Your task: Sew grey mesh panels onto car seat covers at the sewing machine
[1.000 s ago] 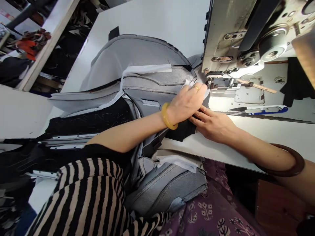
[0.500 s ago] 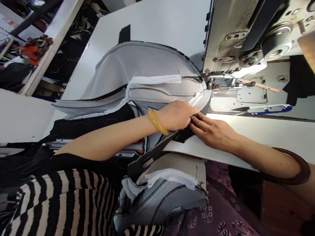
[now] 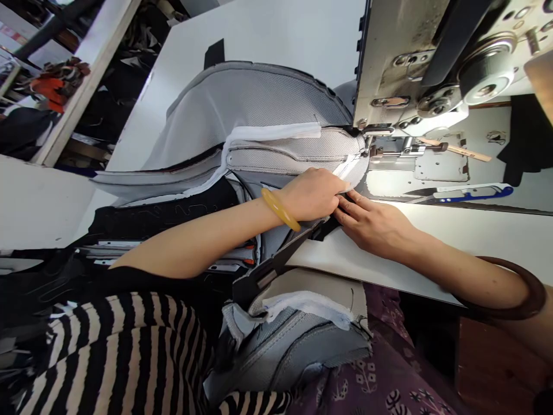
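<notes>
A large grey padded cover (image 3: 259, 109) with a white lining strip (image 3: 276, 132) lies on the sewing table, its seam edge under the presser foot (image 3: 370, 147) of an industrial sewing machine (image 3: 415, 63). My left hand (image 3: 314, 193), with a yellow bangle, is curled with its fingers pinching the grey and white edge just left of the foot. My right hand (image 3: 374, 222) lies beside it, fingers pressed together on the black fabric edge (image 3: 322, 229) under the cover. A brown bangle (image 3: 510, 300) sits on my right forearm.
Blue-handled thread snips (image 3: 464, 193) lie on the machine bed to the right. More of the grey cover (image 3: 294, 340) hangs into my lap. Shelves with dark material (image 3: 64, 86) stand at the left behind the white table (image 3: 280, 34).
My left hand has drawn back from the presser foot and curled on the cover's edge. The cover has turned, with more of its grey mesh panel showing. My right hand stays put.
</notes>
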`<state>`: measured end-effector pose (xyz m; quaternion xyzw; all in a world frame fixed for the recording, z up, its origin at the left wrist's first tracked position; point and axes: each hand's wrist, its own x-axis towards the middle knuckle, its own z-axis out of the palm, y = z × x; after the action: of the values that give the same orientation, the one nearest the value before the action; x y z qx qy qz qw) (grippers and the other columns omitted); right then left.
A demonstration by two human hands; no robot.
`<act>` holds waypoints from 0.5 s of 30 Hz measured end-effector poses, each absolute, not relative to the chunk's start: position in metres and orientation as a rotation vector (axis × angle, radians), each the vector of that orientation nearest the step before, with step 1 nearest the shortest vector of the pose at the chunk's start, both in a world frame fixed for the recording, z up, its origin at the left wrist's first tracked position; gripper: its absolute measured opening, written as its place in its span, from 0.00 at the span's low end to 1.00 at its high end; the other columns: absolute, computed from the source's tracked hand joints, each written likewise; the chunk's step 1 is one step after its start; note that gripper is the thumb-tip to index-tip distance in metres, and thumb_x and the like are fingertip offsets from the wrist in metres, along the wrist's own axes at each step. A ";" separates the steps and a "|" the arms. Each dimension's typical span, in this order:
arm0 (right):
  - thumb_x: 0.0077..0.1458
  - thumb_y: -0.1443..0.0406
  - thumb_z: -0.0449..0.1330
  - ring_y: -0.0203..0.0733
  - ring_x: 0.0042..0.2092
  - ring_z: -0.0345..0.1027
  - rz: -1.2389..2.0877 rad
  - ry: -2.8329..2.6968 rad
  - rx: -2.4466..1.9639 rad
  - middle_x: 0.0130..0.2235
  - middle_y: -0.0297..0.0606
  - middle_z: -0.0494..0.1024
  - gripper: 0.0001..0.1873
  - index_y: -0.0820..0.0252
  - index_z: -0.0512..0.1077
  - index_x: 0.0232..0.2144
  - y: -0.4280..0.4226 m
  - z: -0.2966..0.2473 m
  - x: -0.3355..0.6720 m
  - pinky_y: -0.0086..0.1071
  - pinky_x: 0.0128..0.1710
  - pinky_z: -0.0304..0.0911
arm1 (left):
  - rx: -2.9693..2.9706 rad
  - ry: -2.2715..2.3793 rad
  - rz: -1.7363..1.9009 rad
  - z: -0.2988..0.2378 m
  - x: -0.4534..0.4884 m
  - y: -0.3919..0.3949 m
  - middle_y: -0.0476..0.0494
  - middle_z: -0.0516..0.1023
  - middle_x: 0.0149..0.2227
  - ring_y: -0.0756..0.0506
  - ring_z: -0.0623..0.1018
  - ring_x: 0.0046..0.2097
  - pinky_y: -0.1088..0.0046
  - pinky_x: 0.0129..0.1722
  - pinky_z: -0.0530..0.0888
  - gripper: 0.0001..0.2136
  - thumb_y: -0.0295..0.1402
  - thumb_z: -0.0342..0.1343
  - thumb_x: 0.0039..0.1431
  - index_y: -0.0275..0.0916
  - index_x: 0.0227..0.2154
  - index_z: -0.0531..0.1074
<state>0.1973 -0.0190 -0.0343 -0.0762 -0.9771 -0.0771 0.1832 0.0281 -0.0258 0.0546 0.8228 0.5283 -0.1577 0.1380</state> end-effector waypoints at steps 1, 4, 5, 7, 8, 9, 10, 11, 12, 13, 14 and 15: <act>0.58 0.75 0.46 0.49 0.52 0.68 -0.236 -2.754 -0.217 0.47 0.58 0.76 0.20 0.80 0.72 0.47 -0.017 -0.034 0.197 0.43 0.57 0.62 | 2.378 1.525 -0.436 0.055 0.029 -0.025 0.39 0.80 0.42 0.44 0.77 0.42 0.68 0.40 0.69 0.16 0.25 0.45 0.60 0.37 0.46 0.75; 0.57 0.76 0.46 0.47 0.51 0.69 -0.295 -2.766 -0.222 0.46 0.51 0.78 0.20 0.75 0.74 0.45 -0.013 -0.034 0.197 0.43 0.57 0.62 | 2.359 1.537 -0.380 0.055 0.032 -0.021 0.39 0.81 0.41 0.43 0.77 0.42 0.68 0.40 0.69 0.16 0.24 0.45 0.59 0.36 0.43 0.76; 0.57 0.76 0.46 0.47 0.51 0.69 -0.286 -2.772 -0.226 0.45 0.50 0.78 0.20 0.73 0.75 0.44 -0.011 -0.034 0.197 0.43 0.57 0.62 | 2.348 1.542 -0.373 0.055 0.033 -0.020 0.39 0.81 0.41 0.43 0.77 0.42 0.68 0.40 0.68 0.16 0.24 0.45 0.58 0.36 0.42 0.76; 0.58 0.75 0.46 0.47 0.52 0.68 -0.217 -2.780 -0.266 0.45 0.50 0.77 0.20 0.72 0.75 0.45 -0.009 -0.036 0.198 0.44 0.57 0.62 | 2.333 1.553 -0.372 0.054 0.036 -0.018 0.39 0.81 0.42 0.43 0.77 0.42 0.68 0.40 0.68 0.16 0.24 0.45 0.58 0.36 0.42 0.76; 0.59 0.74 0.46 0.48 0.52 0.67 -0.169 -2.787 -0.295 0.45 0.50 0.77 0.20 0.71 0.74 0.45 -0.007 -0.036 0.199 0.44 0.56 0.62 | 2.327 1.556 -0.381 0.053 0.037 -0.016 0.39 0.81 0.43 0.43 0.77 0.42 0.68 0.40 0.68 0.16 0.24 0.44 0.58 0.36 0.42 0.76; 0.59 0.74 0.46 0.48 0.52 0.66 -0.122 -2.797 -0.325 0.45 0.51 0.77 0.20 0.71 0.74 0.45 -0.006 -0.037 0.199 0.44 0.55 0.63 | 2.329 1.556 -0.382 0.052 0.038 -0.015 0.40 0.81 0.43 0.43 0.77 0.42 0.69 0.40 0.68 0.16 0.24 0.44 0.58 0.37 0.42 0.76; 0.60 0.73 0.45 0.49 0.51 0.66 -0.079 -2.810 -0.356 0.45 0.51 0.76 0.19 0.70 0.74 0.45 -0.004 -0.039 0.200 0.44 0.53 0.63 | 2.327 1.555 -0.383 0.050 0.039 -0.013 0.41 0.81 0.43 0.44 0.77 0.41 0.69 0.40 0.69 0.16 0.24 0.44 0.58 0.37 0.41 0.76; 0.60 0.73 0.45 0.49 0.50 0.66 -0.045 -2.822 -0.379 0.45 0.52 0.76 0.19 0.70 0.74 0.44 -0.003 -0.040 0.200 0.44 0.51 0.63 | 2.327 1.560 -0.375 0.048 0.041 -0.011 0.41 0.81 0.43 0.44 0.77 0.41 0.69 0.40 0.69 0.16 0.24 0.44 0.58 0.38 0.40 0.77; 0.60 0.73 0.45 0.49 0.49 0.66 -0.022 -2.835 -0.398 0.44 0.52 0.76 0.19 0.69 0.74 0.43 -0.002 -0.041 0.200 0.43 0.49 0.63 | 2.326 1.566 -0.364 0.046 0.042 -0.009 0.42 0.81 0.44 0.45 0.77 0.41 0.70 0.40 0.69 0.15 0.24 0.45 0.58 0.38 0.40 0.77; 0.60 0.72 0.44 0.49 0.48 0.65 -0.012 -2.842 -0.417 0.43 0.52 0.76 0.19 0.69 0.75 0.42 -0.001 -0.042 0.200 0.43 0.48 0.62 | 2.326 1.573 -0.353 0.045 0.043 -0.008 0.42 0.81 0.44 0.45 0.77 0.41 0.70 0.40 0.69 0.15 0.24 0.45 0.57 0.37 0.39 0.77; 0.61 0.71 0.45 0.49 0.47 0.65 -0.009 -2.839 -0.439 0.41 0.52 0.76 0.18 0.69 0.75 0.40 -0.001 -0.043 0.200 0.42 0.47 0.62 | 2.326 1.585 -0.343 0.043 0.044 -0.007 0.42 0.81 0.44 0.45 0.77 0.41 0.70 0.40 0.68 0.15 0.24 0.45 0.57 0.37 0.39 0.76; 0.62 0.69 0.45 0.49 0.45 0.65 -0.016 -2.828 -0.462 0.40 0.52 0.75 0.18 0.68 0.75 0.39 -0.002 -0.043 0.199 0.42 0.45 0.61 | 2.329 1.603 -0.336 0.042 0.045 -0.006 0.42 0.81 0.44 0.45 0.76 0.41 0.70 0.40 0.68 0.14 0.24 0.45 0.57 0.37 0.39 0.76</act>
<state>0.1990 -0.0018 -0.0427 -0.1598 -0.9775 -0.0055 0.1375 0.0447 -0.0063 0.0415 0.8091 0.5568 -0.1168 0.1469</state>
